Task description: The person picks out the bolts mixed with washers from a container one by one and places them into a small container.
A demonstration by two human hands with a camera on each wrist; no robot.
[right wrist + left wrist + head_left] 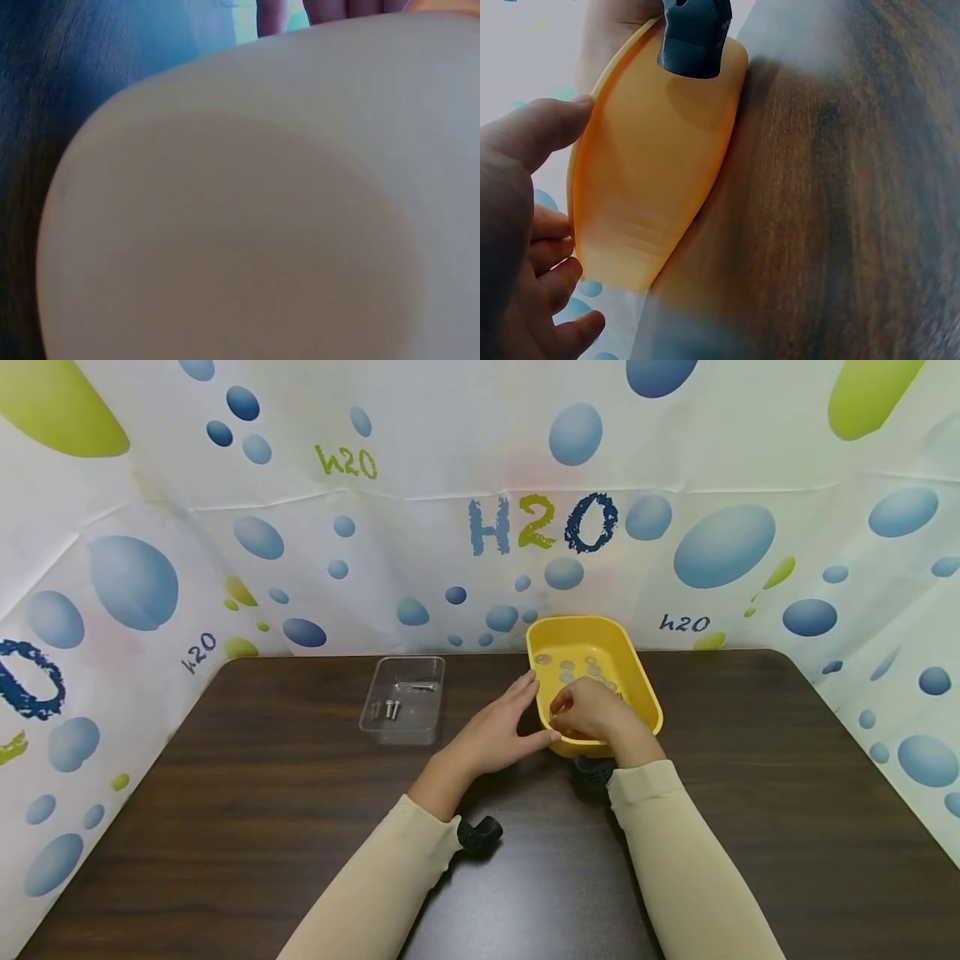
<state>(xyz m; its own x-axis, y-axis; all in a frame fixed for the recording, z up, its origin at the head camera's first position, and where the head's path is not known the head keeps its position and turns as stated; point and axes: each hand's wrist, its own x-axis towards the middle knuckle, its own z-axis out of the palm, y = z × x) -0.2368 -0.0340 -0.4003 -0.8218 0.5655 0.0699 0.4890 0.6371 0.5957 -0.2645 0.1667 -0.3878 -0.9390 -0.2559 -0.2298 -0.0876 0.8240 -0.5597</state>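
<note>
A yellow tray [648,693] stands at the back of the table, with several flat round metal pieces [567,666] that look like washers on its floor. My left hand [487,732] rests against its near left side, thumb at the near rim and fingers spread along the left rim. In the left wrist view the thumb [562,124] touches the rim of the tray. My right hand [592,708] reaches down inside, at the near end, with bent fingers; I cannot tell whether they pinch a piece. The tray's outer wall [225,210] fills most of the right wrist view.
Left of the yellow tray stands a clear plastic box [411,731] holding a few metal bolts [392,710]. Both stand on a dark wooden table [247,793]. Behind it hangs a white curtain [420,543] printed with blue drops.
</note>
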